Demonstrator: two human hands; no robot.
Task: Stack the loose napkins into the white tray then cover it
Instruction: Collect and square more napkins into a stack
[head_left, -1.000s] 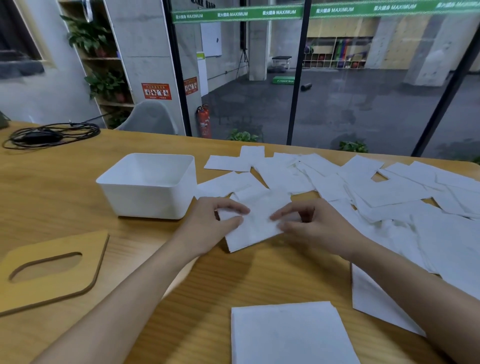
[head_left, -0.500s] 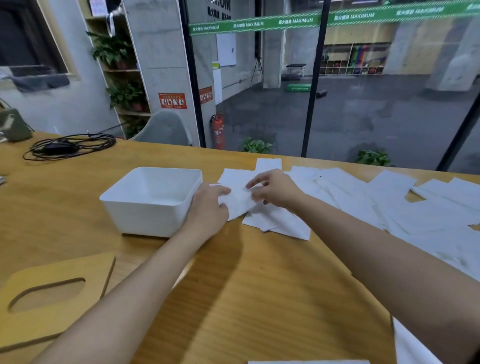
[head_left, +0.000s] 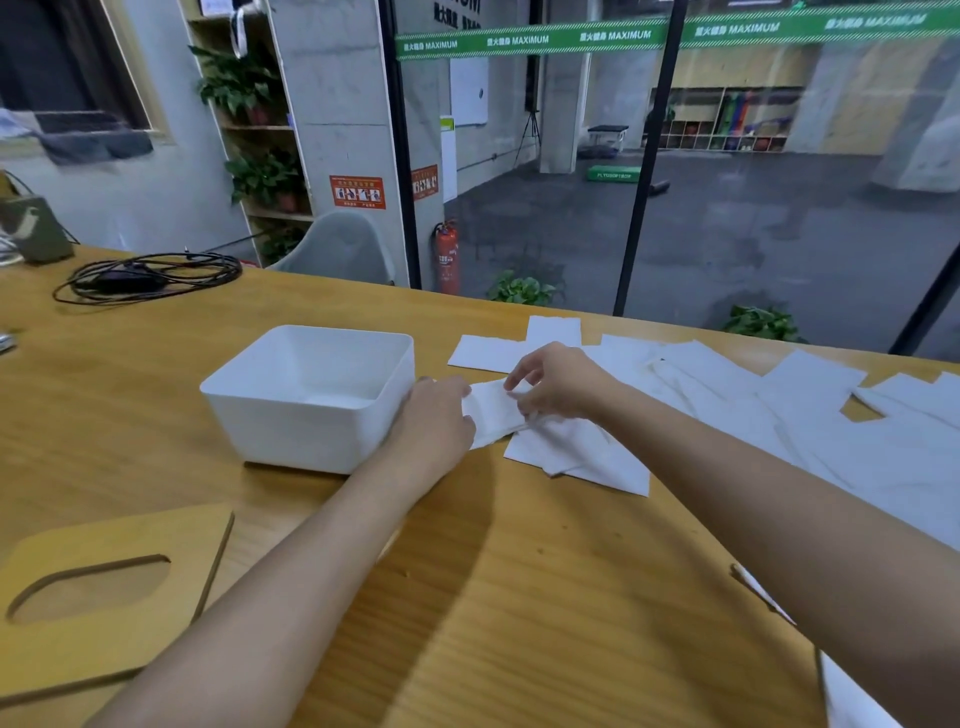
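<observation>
The white tray (head_left: 311, 410) stands on the wooden table and looks empty inside. Just right of it, my left hand (head_left: 434, 418) and my right hand (head_left: 558, 379) both pinch one white napkin (head_left: 493, 410) and hold it a little off the table beside the tray's right wall. Several loose napkins (head_left: 727, 400) lie spread over the table to the right, some overlapping under my right wrist. The wooden lid (head_left: 104, 597) with an oval slot lies flat at the near left.
A coil of black cable (head_left: 150, 278) lies at the far left of the table (head_left: 519, 597). A green pouch (head_left: 34, 228) stands at the left edge. Another napkin (head_left: 852, 696) shows at the lower right corner. Glass wall behind the table's far edge.
Both hands moved forward and left from the near napkins to the one beside the tray and took hold of it. The view tilted up and forward.
</observation>
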